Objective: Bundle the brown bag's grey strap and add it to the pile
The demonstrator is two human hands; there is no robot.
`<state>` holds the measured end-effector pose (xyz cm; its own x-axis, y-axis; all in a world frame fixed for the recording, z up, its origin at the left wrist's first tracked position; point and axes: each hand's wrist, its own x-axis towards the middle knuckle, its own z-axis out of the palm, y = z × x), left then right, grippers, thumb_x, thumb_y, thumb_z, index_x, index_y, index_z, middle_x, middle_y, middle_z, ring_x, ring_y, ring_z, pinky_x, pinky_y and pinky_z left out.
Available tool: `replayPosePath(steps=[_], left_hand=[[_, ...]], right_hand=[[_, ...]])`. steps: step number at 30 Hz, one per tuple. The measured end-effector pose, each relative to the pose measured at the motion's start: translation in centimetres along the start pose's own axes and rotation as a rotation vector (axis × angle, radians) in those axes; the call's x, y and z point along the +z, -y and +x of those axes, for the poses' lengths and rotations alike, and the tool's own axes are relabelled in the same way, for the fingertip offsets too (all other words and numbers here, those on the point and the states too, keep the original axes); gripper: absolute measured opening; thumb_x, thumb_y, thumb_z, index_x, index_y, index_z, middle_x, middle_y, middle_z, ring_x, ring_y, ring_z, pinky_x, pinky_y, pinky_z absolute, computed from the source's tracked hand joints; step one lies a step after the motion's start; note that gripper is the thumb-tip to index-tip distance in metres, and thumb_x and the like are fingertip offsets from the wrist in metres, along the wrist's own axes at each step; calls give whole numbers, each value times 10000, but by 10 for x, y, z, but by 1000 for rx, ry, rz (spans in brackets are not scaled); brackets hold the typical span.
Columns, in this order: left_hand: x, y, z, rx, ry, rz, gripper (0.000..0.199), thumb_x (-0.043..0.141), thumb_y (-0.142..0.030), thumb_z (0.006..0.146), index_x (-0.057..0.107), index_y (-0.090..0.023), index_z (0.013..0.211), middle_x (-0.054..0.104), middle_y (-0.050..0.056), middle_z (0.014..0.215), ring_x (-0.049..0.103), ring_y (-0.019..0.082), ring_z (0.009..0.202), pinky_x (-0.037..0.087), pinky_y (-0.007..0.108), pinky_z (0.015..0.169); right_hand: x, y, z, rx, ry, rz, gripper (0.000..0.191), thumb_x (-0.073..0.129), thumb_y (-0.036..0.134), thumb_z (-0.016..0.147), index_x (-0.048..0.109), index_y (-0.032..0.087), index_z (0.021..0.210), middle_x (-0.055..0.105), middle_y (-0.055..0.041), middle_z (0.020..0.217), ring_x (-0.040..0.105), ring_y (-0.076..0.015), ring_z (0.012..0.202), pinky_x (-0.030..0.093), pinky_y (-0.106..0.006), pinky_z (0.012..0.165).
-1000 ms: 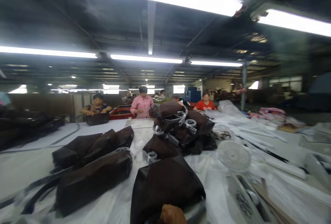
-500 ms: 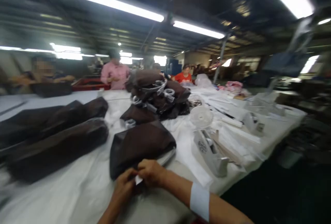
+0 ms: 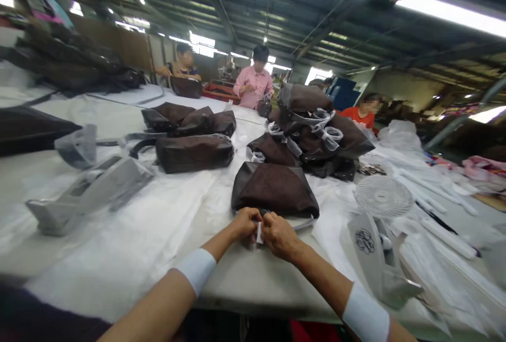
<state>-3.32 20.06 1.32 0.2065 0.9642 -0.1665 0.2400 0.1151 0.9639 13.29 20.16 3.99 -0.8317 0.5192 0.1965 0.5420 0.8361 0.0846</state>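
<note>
Dark brown and black, the main bag [image 3: 272, 189] lies on the worktable [image 3: 237, 284], directly in front of the person; use it as the reference for all positions. The step in hand appears to be fine fingertip work at its near edge, around a small white piece [image 3: 259, 232]. The left hand [image 3: 247, 222] is closed in a pinch at that edge; the right hand [image 3: 281, 236] is likewise pinched closed, just beside it. The exact item between each set of fingertips is hidden. As judged here, this position calls for a light, precise grip, without pulling the bag out of line. Contents of the main bag: not visible. Behind it and to the right sits a bag pile [image 3: 304, 97] with plastic-wrapped handles; behind and to the left lies a bag group [image 3: 193, 152]. Their contents are also not visible. The red crate [image 3: 221, 98] stands beyond the main bag; its contents cannot be identified. 2 grey dispensers flank the main bag: the left unit [image 3: 126, 176] and the right unit [image 3: 366, 265].
</note>
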Motion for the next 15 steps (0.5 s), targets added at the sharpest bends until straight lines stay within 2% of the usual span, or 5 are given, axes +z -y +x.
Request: replayPosePath(steps=[3, 5, 8, 11, 15], left_hand=[[-12, -4, -1, -16, 152, 2, 263, 497, -79, 641, 600, -101, 882, 593, 1, 487, 611, 175, 438, 403, 194, 385], [-16, -5, -3, 3, 180, 19, 261, 547, -123, 657, 597, -95, 912, 625, 16, 560, 616, 163, 453, 402, 184, 391], [-13, -3, -3, 34, 116, 66, 247, 581, -151, 671, 584, -104, 913, 618, 0, 610, 574, 111, 409, 373, 157, 375], [-7, 0, -1, 36, 35, 128, 205, 557, -90, 657, 588, -121, 857, 577, -31, 577, 520, 81, 368, 365, 155, 365], [-4, -1, 0, 33, 36, 207, 178, 540, -59, 649, 602, -141, 795, 577, -30, 581, 521, 100, 367, 379, 186, 375]], right_hand=[[14, 5, 0, 51, -105, -22, 134, 507, 187, 877, 620, 162, 810, 529, -62, 856, 431, -185, 818, 322, -286, 657], [24, 8, -1, 101, -165, -50, 149, 513, 210, 888, 620, 172, 792, 535, -56, 834, 431, -185, 811, 315, -287, 662], [33, 12, 0, 188, -212, -104, 172, 521, 270, 896, 615, 171, 791, 535, -61, 820, 426, -196, 805, 307, -298, 664], [37, 16, 1, 250, -226, -135, 167, 514, 280, 900, 610, 168, 821, 535, -74, 832, 425, -211, 815, 303, -308, 665], [34, 20, 2, 289, -206, -149, 103, 541, 258, 882, 600, 177, 859, 540, -73, 848, 433, -219, 826, 307, -312, 661]])
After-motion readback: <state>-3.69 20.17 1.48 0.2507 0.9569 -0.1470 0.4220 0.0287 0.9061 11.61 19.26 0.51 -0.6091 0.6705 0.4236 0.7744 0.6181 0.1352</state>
